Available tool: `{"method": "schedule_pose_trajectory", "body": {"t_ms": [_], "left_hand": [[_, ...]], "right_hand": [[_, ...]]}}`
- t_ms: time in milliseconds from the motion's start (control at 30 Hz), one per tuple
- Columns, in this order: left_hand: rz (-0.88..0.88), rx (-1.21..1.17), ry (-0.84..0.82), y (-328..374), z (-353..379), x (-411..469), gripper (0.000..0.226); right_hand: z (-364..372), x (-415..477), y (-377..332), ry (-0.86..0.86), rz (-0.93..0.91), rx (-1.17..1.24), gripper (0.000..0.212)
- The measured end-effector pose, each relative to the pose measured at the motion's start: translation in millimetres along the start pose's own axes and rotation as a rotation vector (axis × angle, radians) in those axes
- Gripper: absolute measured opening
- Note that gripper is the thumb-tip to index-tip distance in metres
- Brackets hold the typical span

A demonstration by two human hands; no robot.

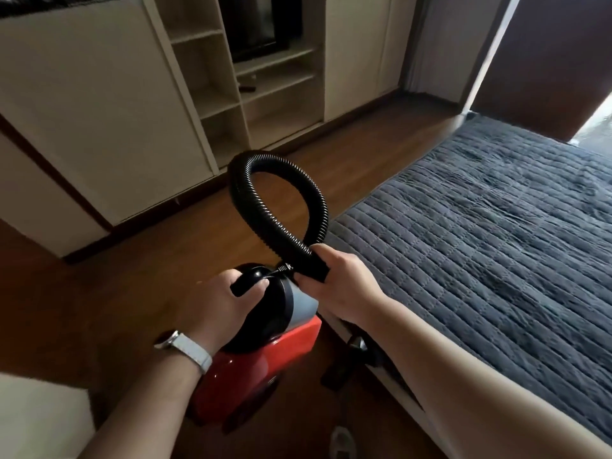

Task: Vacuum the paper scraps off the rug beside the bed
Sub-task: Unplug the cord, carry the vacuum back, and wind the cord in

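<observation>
Vacuum point(265, 352) is hanging near me, left of the bed point(480, 226). My left hand point(222, 303) is curling round its handle point(246, 286) to carry it. My right hand point(334, 279) is squeezing the hose point(241, 190) end to steady it. I am seeing no scraps.

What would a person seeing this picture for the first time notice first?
Probably the black ribbed hose, looping in the middle, its end gripped by the right hand. Below it, the left hand holds the handle of the red vacuum. On the right lies the bed with a dark quilted cover.
</observation>
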State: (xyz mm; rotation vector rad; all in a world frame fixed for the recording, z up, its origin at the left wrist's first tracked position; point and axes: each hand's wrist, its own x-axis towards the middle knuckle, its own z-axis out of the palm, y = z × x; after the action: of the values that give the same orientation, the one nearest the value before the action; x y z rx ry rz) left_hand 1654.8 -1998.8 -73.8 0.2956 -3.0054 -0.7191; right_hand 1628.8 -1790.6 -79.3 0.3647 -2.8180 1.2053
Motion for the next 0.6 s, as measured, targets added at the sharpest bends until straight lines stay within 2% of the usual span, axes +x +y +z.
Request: {"method": "schedule_pose_trajectory", "body": {"t_ms": [300,600], "left_hand": [[-0.036,0.027,0.078,0,-14,114,0.049],[-0.042,-0.267,0.019,-77,-27,242,0.031]], "right_hand": [[3,128,-1,-0.034,-0.121,-0.016,0.024],[79,255,-22,-0.031,-0.128,-0.138,0.027]]}}
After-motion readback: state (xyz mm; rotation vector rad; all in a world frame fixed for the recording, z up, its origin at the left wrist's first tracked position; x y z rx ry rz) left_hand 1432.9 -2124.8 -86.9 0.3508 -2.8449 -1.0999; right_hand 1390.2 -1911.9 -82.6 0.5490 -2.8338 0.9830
